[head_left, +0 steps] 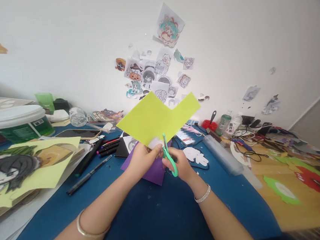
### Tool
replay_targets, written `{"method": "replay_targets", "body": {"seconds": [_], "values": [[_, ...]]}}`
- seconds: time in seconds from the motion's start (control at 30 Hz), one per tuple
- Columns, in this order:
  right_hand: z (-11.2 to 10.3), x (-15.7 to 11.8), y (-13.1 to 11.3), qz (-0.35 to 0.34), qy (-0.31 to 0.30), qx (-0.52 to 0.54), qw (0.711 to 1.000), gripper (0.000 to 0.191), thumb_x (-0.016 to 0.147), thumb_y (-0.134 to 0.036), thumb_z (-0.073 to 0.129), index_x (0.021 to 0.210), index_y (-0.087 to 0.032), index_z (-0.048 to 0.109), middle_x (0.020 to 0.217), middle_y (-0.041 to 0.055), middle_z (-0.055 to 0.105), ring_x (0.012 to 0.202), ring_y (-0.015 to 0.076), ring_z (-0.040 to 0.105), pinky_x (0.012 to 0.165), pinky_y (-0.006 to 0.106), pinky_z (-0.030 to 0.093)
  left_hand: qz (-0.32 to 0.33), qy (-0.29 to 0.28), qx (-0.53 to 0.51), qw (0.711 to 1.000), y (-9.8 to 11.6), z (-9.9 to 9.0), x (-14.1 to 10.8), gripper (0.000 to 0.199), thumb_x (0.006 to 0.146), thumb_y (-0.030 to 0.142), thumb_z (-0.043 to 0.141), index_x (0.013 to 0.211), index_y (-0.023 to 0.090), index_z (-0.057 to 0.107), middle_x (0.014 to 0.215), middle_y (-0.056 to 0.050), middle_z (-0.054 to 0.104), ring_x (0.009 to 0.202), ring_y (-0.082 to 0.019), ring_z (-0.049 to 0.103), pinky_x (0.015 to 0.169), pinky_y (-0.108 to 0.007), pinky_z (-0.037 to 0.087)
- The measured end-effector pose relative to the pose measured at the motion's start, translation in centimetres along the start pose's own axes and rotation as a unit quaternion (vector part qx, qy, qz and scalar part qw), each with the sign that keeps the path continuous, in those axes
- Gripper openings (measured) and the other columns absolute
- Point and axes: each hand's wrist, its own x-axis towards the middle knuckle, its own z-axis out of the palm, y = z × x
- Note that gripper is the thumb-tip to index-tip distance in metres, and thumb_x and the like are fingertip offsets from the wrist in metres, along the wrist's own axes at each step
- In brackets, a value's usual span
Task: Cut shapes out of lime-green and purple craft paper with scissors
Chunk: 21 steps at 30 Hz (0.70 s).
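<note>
My left hand [146, 157] pinches the lower edge of a yellow-green paper sheet [151, 117], together with a small white paper piece [155, 142] laid against it. The sheet is raised above the table and has a notch in its upper right side. In my right hand [179, 163] are green-handled scissors [170, 162], their blades pointing up at the sheet's lower edge beside my left fingers. Below my hands a purple paper [155, 177] lies on the blue table cover.
On the left are a yellow sheet with a drawn figure [40, 171], pens [88, 176], a phone [78, 134] and a white-lidded tub [15, 122]. At right lie a plastic roll [222, 155], white cutouts [196, 157], bottles [224, 123] and green paper [281, 189].
</note>
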Motion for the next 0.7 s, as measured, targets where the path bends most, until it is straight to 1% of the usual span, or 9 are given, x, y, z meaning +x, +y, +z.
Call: {"method": "replay_targets", "body": {"seconds": [0.2,0.37,0.57,0.7], "values": [[0.07,-0.02,-0.02,0.000,0.010,-0.011,1.000,0.024,0.079,-0.037,0.053,0.087,-0.015,0.061,0.064,0.0025,0.055,0.058,0.0143,0.051,0.054,0.025,0.042,-0.006,0.010,0.000,1.000,0.22,0.13,-0.09,0.016,0.070,0.032,0.056,0.068,0.017,0.052,0.054,0.002,0.058,0.053,-0.013,0.056,0.048,-0.023,0.044],[0.15,-0.01,-0.08,-0.005,0.030,-0.027,0.999,0.025,0.079,-0.038,0.053,0.084,-0.015,0.061,0.065,0.0022,0.054,0.058,0.0138,0.050,0.053,0.024,0.042,0.004,0.003,-0.015,1.000,0.29,0.07,-0.10,0.016,0.071,0.032,0.055,0.068,0.016,0.053,0.055,0.002,0.058,0.050,-0.011,0.054,0.046,-0.021,0.042],[0.14,-0.02,-0.39,-0.012,0.038,-0.061,0.997,0.024,0.080,-0.039,0.051,0.076,-0.016,0.057,0.064,0.0017,0.051,0.057,0.0134,0.048,0.053,0.024,0.039,0.013,-0.009,-0.028,1.000,0.18,-0.07,-0.03,0.019,0.072,0.034,0.055,0.071,0.016,0.054,0.059,0.002,0.058,0.051,-0.010,0.053,0.048,-0.021,0.043],[0.11,0.04,-0.63,-0.017,0.043,-0.081,0.996,0.024,0.080,-0.039,0.049,0.072,-0.017,0.056,0.060,0.0010,0.049,0.056,0.0132,0.044,0.052,0.024,0.036,0.011,-0.008,-0.032,0.999,0.19,-0.14,0.05,0.019,0.072,0.034,0.056,0.070,0.016,0.053,0.058,0.003,0.057,0.049,-0.009,0.052,0.046,-0.021,0.042]]}}
